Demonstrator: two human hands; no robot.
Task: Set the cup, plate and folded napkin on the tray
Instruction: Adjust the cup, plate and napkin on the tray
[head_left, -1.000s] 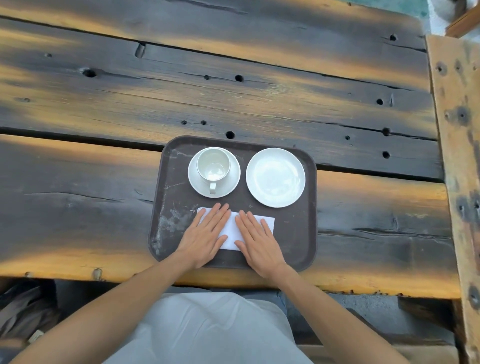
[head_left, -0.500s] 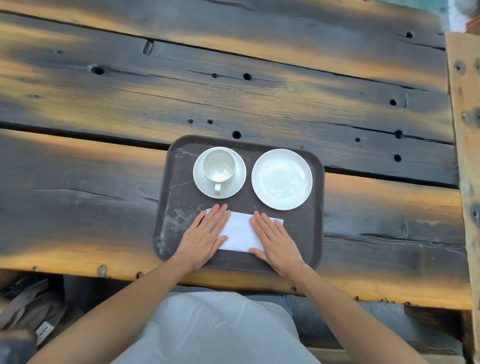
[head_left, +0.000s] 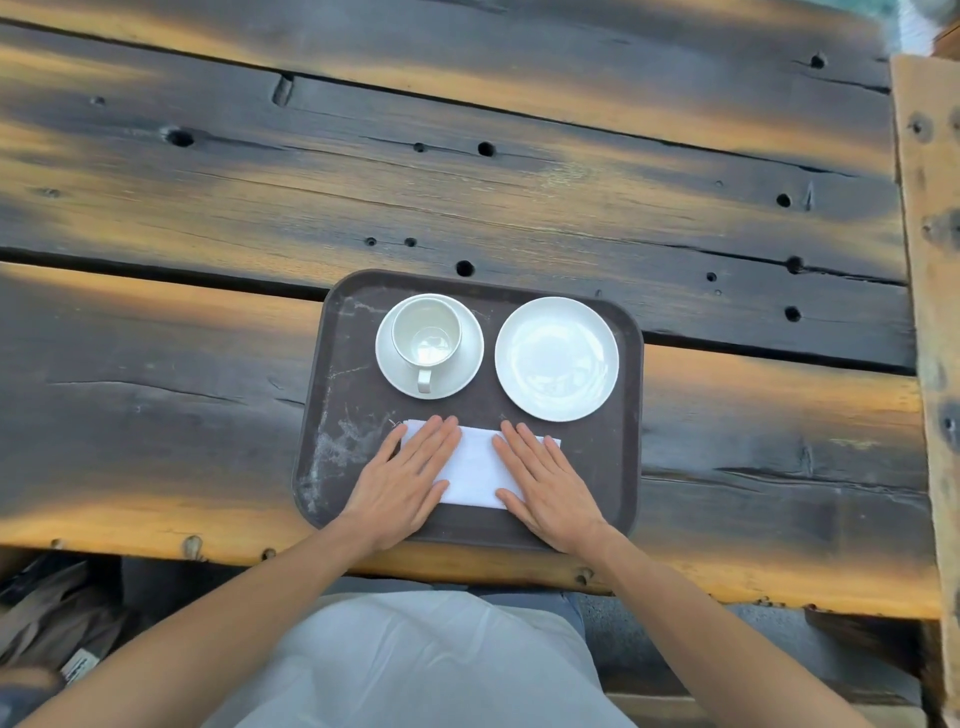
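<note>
A dark brown tray (head_left: 337, 395) lies at the near edge of the wooden table. On its far left stands an empty white cup (head_left: 427, 335) on a white saucer (head_left: 462, 374), handle toward me. A white plate (head_left: 557, 358) sits on the far right of the tray. A folded white napkin (head_left: 475, 465) lies flat on the tray's near part. My left hand (head_left: 402, 480) presses flat on the napkin's left end and my right hand (head_left: 550, 486) presses flat on its right end, fingers straight. The hands hide both ends of the napkin.
The table (head_left: 467, 171) is dark weathered planks with bolt holes and gaps. A lighter wooden beam (head_left: 930, 312) runs along the right side. A bag (head_left: 57, 623) lies on the floor at lower left, under the table edge.
Both hands have slid apart along the napkin, uncovering its middle. The cup, saucer, plate and tray have stayed put.
</note>
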